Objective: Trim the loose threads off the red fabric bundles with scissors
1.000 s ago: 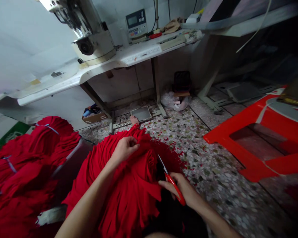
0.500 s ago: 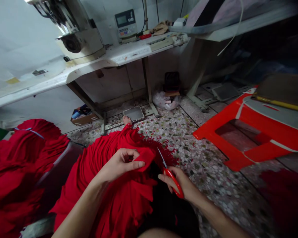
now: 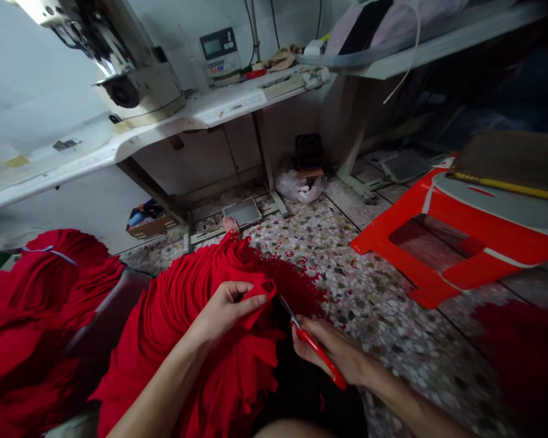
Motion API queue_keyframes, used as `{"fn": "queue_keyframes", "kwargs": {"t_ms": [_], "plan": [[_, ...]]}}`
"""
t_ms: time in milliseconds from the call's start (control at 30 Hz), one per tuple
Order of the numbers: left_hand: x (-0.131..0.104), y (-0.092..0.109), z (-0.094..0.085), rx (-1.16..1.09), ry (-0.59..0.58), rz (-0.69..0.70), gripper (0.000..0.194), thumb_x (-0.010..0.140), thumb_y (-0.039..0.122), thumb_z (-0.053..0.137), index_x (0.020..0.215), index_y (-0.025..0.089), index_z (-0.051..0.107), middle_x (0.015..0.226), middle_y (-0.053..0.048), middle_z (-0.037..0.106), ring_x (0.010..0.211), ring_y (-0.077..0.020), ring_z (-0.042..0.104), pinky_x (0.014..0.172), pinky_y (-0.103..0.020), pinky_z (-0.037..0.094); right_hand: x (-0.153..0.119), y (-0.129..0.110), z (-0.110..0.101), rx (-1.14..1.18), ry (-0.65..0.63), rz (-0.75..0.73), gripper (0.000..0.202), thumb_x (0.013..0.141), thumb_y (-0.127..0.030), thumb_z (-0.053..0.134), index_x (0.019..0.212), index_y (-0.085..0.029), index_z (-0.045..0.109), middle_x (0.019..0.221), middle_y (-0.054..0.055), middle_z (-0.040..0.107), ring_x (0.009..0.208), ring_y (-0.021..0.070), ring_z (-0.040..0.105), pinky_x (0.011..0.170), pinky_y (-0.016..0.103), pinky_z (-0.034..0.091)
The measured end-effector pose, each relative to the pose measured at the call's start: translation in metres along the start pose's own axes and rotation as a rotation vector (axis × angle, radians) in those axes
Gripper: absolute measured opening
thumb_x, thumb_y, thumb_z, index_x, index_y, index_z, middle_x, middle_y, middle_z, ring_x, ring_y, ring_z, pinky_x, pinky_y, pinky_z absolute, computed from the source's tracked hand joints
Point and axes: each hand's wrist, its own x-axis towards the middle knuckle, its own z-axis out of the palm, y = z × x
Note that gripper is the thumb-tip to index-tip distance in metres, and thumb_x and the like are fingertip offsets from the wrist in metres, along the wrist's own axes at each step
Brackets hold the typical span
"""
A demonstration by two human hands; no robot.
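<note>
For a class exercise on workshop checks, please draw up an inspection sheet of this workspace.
Surface: white table bears a sewing machine and control panel.
Job's things: red cloth pile; red-handled scissors, tips close to the cloth piece.
Clutter: red scraps on the speckled floor.
Grips: left grip pinches the cloth piece; right grip holds the red-handled scissors.
Cables: dark cables near the control panel.
Surroundings: orange-red stool to the right.

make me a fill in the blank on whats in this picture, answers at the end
The right hand holds scissors with ____ handles.
The left hand pinches cloth between its fingers and its ____.
In the picture, the machine stands to the ____ of the control panel.
The stool is on the same side as the ____ hand.

Missing words: red; thumb; left; right
</note>
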Motion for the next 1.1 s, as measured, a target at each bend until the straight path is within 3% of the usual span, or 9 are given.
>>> {"fn": "queue_keyframes", "kwargs": {"t_ms": [267,367,500,600,700,833,1100], "plan": [[0.002,0.003,0.002,0.036,-0.02,-0.008,0.042,0.073,0.049,0.09,0.081,0.01,0.08,0.071,-0.005,0.071,0.06,-0.0089,0.055,0.062,-0.02,0.043,0.016,-0.009,0.006,-0.053,0.018,-0.024,0.036,0.098,-0.056,0.063,0.092,-0.021,0.064,0.081,0.001,0.067,0.075,0.0192,0.06,0.076,0.028,0.048],[0.002,0.003,0.001,0.049,-0.041,-0.009,0.041,0.074,0.049,0.09,0.081,0.009,0.08,0.072,-0.004,0.071,0.06,-0.0089,0.054,0.062,-0.02,0.043,0.02,-0.013,0.006,-0.02,0.016,-0.008,0.039,0.095,-0.057,0.068,0.084,-0.02,0.062,0.072,-0.002,0.062,0.067,0.0155,0.053,0.064,0.024,0.042],[0.002,-0.001,-0.002,0.072,-0.063,-0.023,0.042,0.077,0.05,0.087,0.081,0.009,0.079,0.069,-0.004,0.068,0.059,-0.0088,0.052,0.06,-0.021,0.04,0.023,-0.006,0.014,0.099,0.017,0.135,0.051,0.084,-0.061,0.078,0.068,-0.018,0.055,0.057,-0.006,0.05,0.053,0.0106,0.041,0.049,0.023,0.028],[0.004,-0.004,-0.005,0.088,-0.066,-0.02,0.042,0.077,0.05,0.087,0.08,0.009,0.078,0.069,-0.003,0.066,0.058,-0.009,0.05,0.059,-0.021,0.038,0.019,0.007,0.021,0.215,0.026,0.224,0.053,0.08,-0.064,0.08,0.068,-0.02,0.053,0.053,-0.007,0.046,0.048,0.0101,0.041,0.045,0.022,0.027],[0.005,-0.007,-0.006,0.125,-0.082,-0.015,0.042,0.08,0.051,0.084,0.08,0.009,0.077,0.068,-0.002,0.063,0.058,-0.0087,0.046,0.057,-0.022,0.034,0.012,0.016,0.023,0.26,-0.018,0.196,0.048,0.085,-0.062,0.077,0.076,-0.02,0.053,0.059,-0.006,0.051,0.052,0.0115,0.047,0.047,0.021,0.031],[0.006,-0.009,-0.003,0.221,-0.118,0.013,0.043,0.083,0.052,0.08,0.078,0.01,0.076,0.066,0.0,0.057,0.059,-0.009,0.041,0.057,-0.022,0.031,0.006,0.016,0.021,0.152,-0.009,0.055,0.04,0.093,-0.056,0.069,0.083,-0.019,0.056,0.073,-0.002,0.06,0.065,0.0136,0.052,0.059,0.022,0.04],[0.006,-0.004,0.006,0.466,-0.217,0.1,0.041,0.092,0.048,0.068,0.085,0.009,0.078,0.067,0.001,0.053,0.062,-0.0111,0.038,0.06,-0.024,0.033,0.015,0.007,0.018,0.12,0.016,0.018,0.037,0.094,-0.05,0.069,0.081,-0.019,0.055,0.069,-0.005,0.054,0.064,0.0119,0.045,0.058,0.023,0.033]]}}
